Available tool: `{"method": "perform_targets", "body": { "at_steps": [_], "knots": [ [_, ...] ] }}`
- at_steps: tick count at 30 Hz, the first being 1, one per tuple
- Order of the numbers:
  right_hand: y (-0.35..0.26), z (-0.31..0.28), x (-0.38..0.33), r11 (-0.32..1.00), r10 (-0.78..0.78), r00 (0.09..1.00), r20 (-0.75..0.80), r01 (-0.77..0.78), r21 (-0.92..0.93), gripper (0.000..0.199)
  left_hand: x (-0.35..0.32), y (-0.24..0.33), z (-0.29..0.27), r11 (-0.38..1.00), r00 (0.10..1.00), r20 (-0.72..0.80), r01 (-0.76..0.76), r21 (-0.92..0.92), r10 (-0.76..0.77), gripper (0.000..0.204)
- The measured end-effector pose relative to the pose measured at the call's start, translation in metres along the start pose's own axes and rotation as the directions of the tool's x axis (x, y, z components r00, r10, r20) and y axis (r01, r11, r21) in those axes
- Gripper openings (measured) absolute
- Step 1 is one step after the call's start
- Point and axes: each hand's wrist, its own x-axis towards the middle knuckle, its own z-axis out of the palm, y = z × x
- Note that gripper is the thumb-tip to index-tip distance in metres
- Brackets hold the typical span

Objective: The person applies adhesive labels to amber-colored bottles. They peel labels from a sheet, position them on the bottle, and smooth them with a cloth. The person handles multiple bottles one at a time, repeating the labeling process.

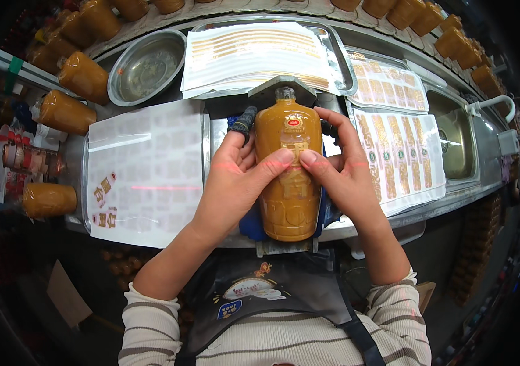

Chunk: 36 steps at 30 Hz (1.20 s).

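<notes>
A glossy caramel-brown bottle (288,213) lies on its back in a metal holder (285,246) with blue padding, its neck pointing away from me. Down its front runs a gold decal (297,185) with a small red oval at the top. My left hand (235,174) grips the bottle's left side, thumb pressed on the decal. From the other side my right hand (346,171) curls round it, its thumb beside the left one. Dark covers sit on some fingertips. The fingers behind the bottle are partly hidden.
At left lies a decal sheet (150,140) with few gold pieces on it. Stacked striped sheets (254,55) fill a tray at the back, beside a metal bowl (146,67). More decal sheets (397,158) lie right, before a sink (458,131). Brown bottles (49,199) line the left and far edges.
</notes>
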Motion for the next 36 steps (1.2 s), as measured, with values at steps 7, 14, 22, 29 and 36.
{"method": "perform_targets", "body": {
  "at_steps": [7, 14, 22, 29, 36],
  "knots": [
    [-0.003, 0.008, 0.017, 0.992, 0.024, 0.996, -0.083, -0.014, 0.124, 0.049, 0.013, 0.017, 0.008, 1.0, 1.0, -0.022, 0.008, -0.026, -0.008, 0.047],
    [-0.002, 0.011, 0.019, 0.999, -0.018, 0.992, -0.125, 0.023, 0.035, 0.045, 0.019, 0.013, 0.011, 1.0, 0.999, -0.04, -0.022, 0.002, 0.022, 0.038],
    [0.0, 0.01, 0.018, 0.999, -0.04, 0.993, -0.115, 0.041, 0.0, 0.042, 0.02, 0.011, 0.011, 0.999, 0.998, -0.036, -0.045, -0.03, 0.044, 0.039],
    [-0.004, 0.003, 0.027, 1.0, -0.024, 0.996, -0.082, 0.022, -0.02, 0.03, 0.021, 0.023, 0.012, 0.998, 0.996, -0.079, 0.041, 0.056, -0.037, 0.038],
    [-0.004, 0.006, 0.027, 0.993, -0.066, 0.994, -0.089, 0.056, -0.104, 0.029, 0.023, 0.018, 0.01, 0.997, 0.998, -0.066, 0.003, 0.077, 0.002, 0.036]
  ]
}}
